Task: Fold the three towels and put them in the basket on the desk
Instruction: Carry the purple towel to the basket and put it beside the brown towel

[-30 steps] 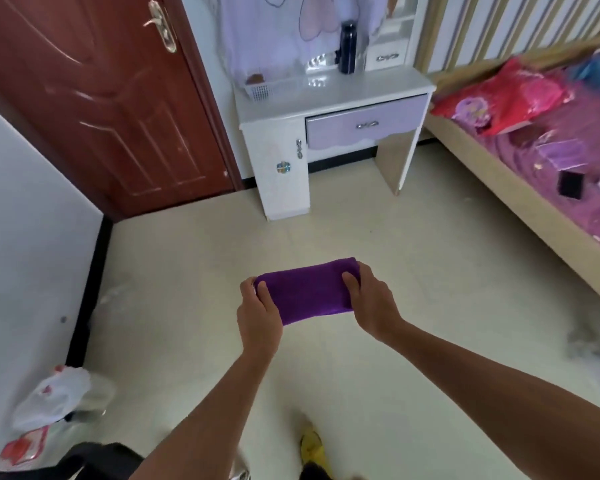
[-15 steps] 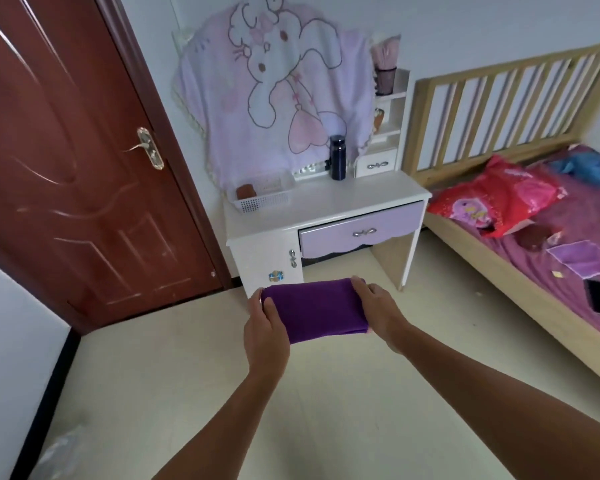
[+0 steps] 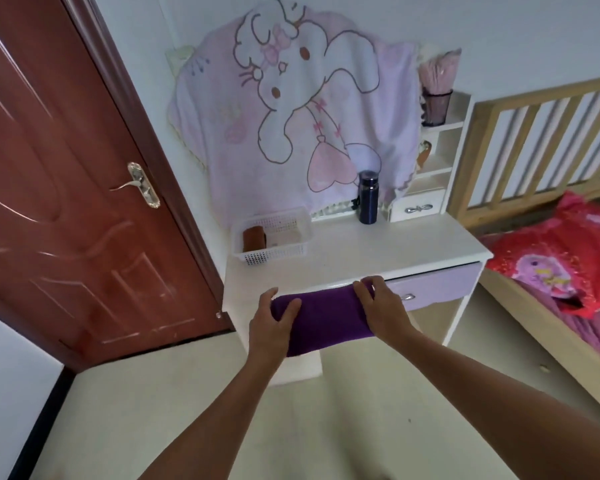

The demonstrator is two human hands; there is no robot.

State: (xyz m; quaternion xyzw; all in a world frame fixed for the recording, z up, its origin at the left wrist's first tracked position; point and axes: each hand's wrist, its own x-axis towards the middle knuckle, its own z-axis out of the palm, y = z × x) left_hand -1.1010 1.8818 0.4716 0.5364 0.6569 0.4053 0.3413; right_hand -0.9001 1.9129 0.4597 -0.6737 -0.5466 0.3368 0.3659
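Observation:
A folded purple towel [image 3: 323, 317] hangs in the air just in front of the white desk [image 3: 378, 251], level with its front edge. My left hand [image 3: 269, 323] grips its left end and my right hand [image 3: 383, 306] grips its right end. On the desk's back left stands a white mesh basket [image 3: 274, 254]. A folded brown towel [image 3: 254, 239] lies in the basket's left part, and something pale lies beside it. No third towel is in sight.
A dark bottle [image 3: 368, 197] stands on the desk behind the basket's right side. A small shelf unit [image 3: 433, 168] sits at the desk's back right. A brown door [image 3: 66, 202] is to the left, a wooden bed [image 3: 551, 254] with red bedding to the right.
The view has risen from the floor to the desk and closed in on it. Both hands have carried the purple towel forward up to the desk's front edge.

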